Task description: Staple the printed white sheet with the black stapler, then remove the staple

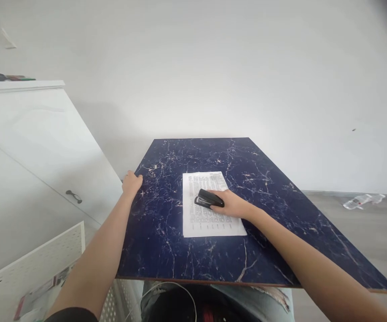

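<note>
A black stapler [207,198] is in my right hand [229,203], its nose pointing left over a stack of printed paper [210,226]. The fingers wrap round the stapler's rear half. Whether the stapler rests on the paper or hovers just above it, I cannot tell. The paper lies on a dark blue marbled tabletop [160,255]. At the table's left edge, my left hand [132,182] takes hold of the rim, with the thumb on top and the other fingers mostly hidden beyond the edge.
To the left stands a white cabinet [29,147] with a dark handle [74,197]. Below it is a white perforated bin [79,237] with items inside. A white cable [180,285] crosses my lap. Clear plastic packaging [361,201] lies on the floor at right.
</note>
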Available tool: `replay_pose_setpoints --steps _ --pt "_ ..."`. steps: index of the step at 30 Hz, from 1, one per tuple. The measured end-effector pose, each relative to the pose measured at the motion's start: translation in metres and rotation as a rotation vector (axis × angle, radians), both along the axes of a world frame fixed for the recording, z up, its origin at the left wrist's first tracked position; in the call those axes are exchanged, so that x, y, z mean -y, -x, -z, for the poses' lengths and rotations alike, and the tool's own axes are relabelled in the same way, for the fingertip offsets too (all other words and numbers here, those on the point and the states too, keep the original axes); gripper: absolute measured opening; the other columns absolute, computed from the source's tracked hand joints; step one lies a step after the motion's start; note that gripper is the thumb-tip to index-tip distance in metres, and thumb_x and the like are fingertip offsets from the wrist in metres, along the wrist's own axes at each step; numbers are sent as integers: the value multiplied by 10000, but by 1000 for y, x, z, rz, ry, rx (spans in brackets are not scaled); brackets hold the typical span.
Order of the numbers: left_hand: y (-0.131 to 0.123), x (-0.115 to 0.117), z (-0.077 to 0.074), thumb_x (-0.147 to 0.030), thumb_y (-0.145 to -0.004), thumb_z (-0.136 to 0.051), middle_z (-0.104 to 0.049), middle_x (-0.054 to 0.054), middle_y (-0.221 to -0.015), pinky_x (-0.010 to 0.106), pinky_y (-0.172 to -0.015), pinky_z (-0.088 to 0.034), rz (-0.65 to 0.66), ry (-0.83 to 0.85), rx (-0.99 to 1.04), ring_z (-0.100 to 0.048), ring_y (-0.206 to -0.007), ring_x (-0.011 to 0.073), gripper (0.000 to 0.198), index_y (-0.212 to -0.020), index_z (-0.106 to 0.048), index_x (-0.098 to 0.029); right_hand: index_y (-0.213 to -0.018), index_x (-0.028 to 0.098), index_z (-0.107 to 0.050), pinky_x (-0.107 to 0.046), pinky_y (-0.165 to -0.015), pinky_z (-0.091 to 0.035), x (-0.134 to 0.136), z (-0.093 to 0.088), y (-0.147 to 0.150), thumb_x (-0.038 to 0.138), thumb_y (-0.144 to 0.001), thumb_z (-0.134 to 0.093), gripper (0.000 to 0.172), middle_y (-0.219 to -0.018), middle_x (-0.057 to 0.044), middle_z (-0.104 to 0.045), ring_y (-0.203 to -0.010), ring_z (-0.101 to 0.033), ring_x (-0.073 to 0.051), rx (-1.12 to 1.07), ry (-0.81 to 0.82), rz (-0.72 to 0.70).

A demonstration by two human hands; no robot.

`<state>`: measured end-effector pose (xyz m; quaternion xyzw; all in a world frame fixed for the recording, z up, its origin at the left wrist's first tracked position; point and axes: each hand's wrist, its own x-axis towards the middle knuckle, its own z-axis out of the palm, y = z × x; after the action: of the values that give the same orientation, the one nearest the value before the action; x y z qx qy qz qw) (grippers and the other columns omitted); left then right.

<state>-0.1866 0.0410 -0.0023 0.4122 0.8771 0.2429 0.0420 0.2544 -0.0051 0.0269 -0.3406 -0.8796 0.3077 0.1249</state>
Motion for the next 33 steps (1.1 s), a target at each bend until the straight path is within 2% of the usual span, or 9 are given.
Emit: replay_pose_setpoints --steps 4,8,11,13,15,18,24,29,33 --pt "-30 7 -16 -260 -913 -544 -569 254 -1364 547 -1057 -451 22 -341 -183 -534 -1317 404 453 -1343 -552 -119 -1351 192 -621 -304 -596 -459 -3 -4 -16 384 -941 -617 452 -987 -83 -739 -706 -650 -191 25 38 -12" --pt "-98 23 -30 -290 -994 -442 -707 107 -1091 413 -987 -517 519 -593 117 -668 -1072 254 242 -1051 -655 -190 -1268 199 -649 -391 -828 -495 -7 -10 -20 495 -896 -698 478 -1142 -116 -694 -1004 -630 -273 10 -126 -73" --pt "-150 39 -30 -428 -1013 -499 -699 92 -1190 382 -917 -545 993 -470 335 -674 -1073 234 296 -1185 -627 -224 -1224 195 -647 -392 -848 -480 -13 -14 -31 547 -819 -779 552 -1137 -107 -668 -1023 -598 -276 22 -156 -143" --pt "-169 47 -26 -500 -950 -631 -658 101 -1301 413 -970 -521 1272 -287 242 -630 -1173 263 408 -1273 -612 -252 -1094 188 -673 -351 -773 -468 -18 -14 -38 491 -845 -762 403 -1018 -73 -666 -890 -598 -229 42 -138 -151" --pt "-173 50 -22 -553 -878 -721 -644 109 -1326 472 -1039 -474 1401 -140 117 -588 -1233 303 527 -1300 -609 -259 -972 184 -683 -323 -724 -445 -21 -11 -40 409 -873 -732 251 -909 -42 -647 -782 -578 -189 29 -155 -128" --pt "-163 45 -18 -594 -836 -752 -652 115 -1299 514 -1051 -445 1411 -35 11 -577 -1230 334 584 -1283 -621 -242 -974 177 -699 -314 -726 -439 -23 -2 -33 341 -860 -737 204 -904 -40 -644 -770 -578 -181 -45 -230 -40" --pt "-141 34 -20 -566 -896 -693 -644 98 -1251 479 -1023 -461 1400 -1 16 -570 -1192 306 440 -1183 -673 -232 -1091 188 -711 -324 -745 -465 -23 15 -15 339 -851 -755 287 -962 -58 -666 -828 -605 -198 -171 -270 104" --pt "-138 32 -17 -556 -901 -689 -633 103 -1262 483 -1046 -447 1427 -1 60 -549 -1222 308 428 -1197 -681 -247 -1145 201 -717 -322 -732 -486 -32 17 -26 457 -857 -752 388 -1073 -78 -699 -840 -613 -187 -251 -36 107" --pt "-138 33 -16 -564 -909 -672 -627 105 -1276 497 -1057 -439 1421 8 65 -538 -1242 315 431 -1215 -686 -261 -1141 160 -726 -317 -692 -486 -38 18 -38 456 -929 -667 369 -858 -41 -685 -722 -589 -154 -396 269 221"
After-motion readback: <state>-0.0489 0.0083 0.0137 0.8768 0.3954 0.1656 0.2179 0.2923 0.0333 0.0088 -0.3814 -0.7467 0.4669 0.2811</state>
